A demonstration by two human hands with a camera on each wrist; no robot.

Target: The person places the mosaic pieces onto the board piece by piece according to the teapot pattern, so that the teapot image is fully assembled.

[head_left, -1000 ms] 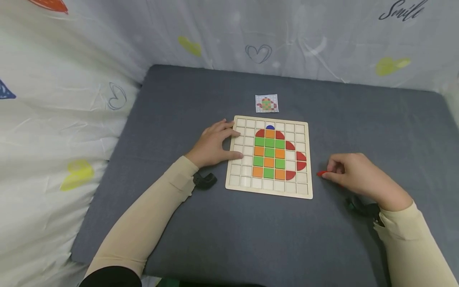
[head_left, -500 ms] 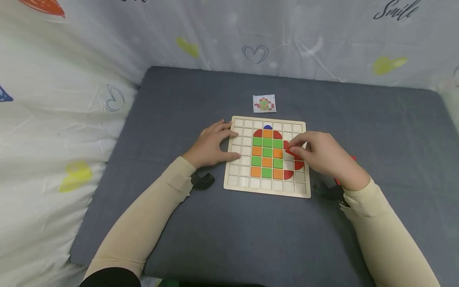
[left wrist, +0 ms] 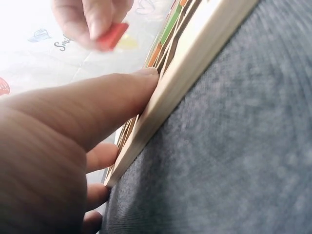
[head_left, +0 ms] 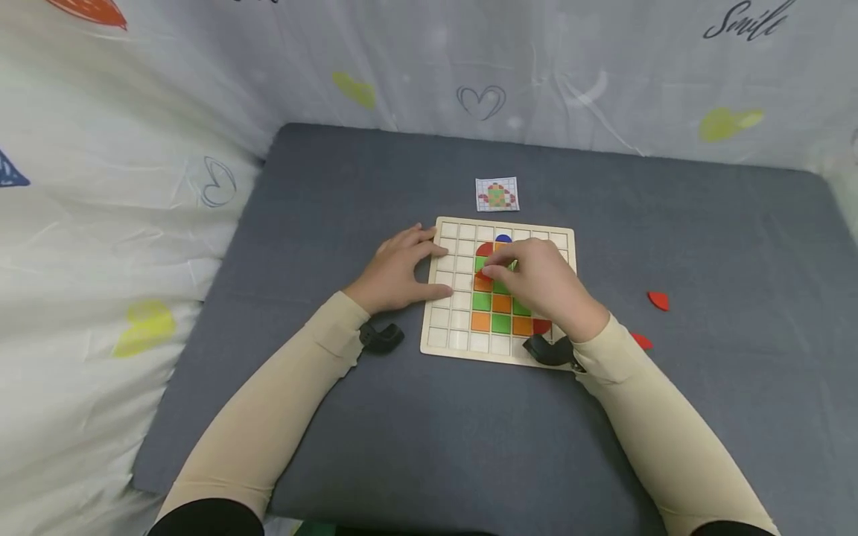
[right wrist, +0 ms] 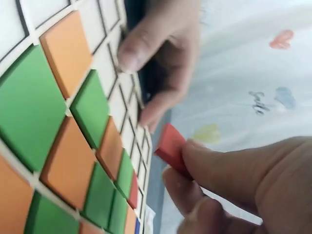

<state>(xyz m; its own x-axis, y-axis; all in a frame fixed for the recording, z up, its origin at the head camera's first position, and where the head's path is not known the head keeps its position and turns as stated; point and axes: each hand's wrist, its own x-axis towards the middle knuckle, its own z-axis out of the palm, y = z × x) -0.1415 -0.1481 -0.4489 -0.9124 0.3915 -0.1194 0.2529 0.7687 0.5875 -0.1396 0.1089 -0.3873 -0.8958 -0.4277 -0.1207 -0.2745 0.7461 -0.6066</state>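
Note:
A wooden grid board (head_left: pixel 459 339) lies on the table, with green, orange and red tiles and a blue half-round piece (head_left: pixel 503 239) set in its cells. My left hand (head_left: pixel 395 274) rests on the board's left edge, thumb and fingers spread along it. Over the board, my right hand (head_left: pixel 544 283) pinches a red quarter-round tile (right wrist: pixel 170 146) between thumb and fingers. In the left wrist view that red tile (left wrist: pixel 113 37) is held above the board surface. The right hand covers the board's upper right part in the head view.
Two loose red tiles, one farther back (head_left: pixel 659 300) and another (head_left: pixel 641 341) partly behind the right sleeve, lie right of the board. A small printed pattern card (head_left: pixel 497 195) lies beyond it. The grey table (head_left: pixel 348 432) meets a patterned white curtain (head_left: pixel 415 67) at the back.
My right hand has come from the table right of the board, leftward across it, carrying the red tile. The left hand stays at the board's left edge.

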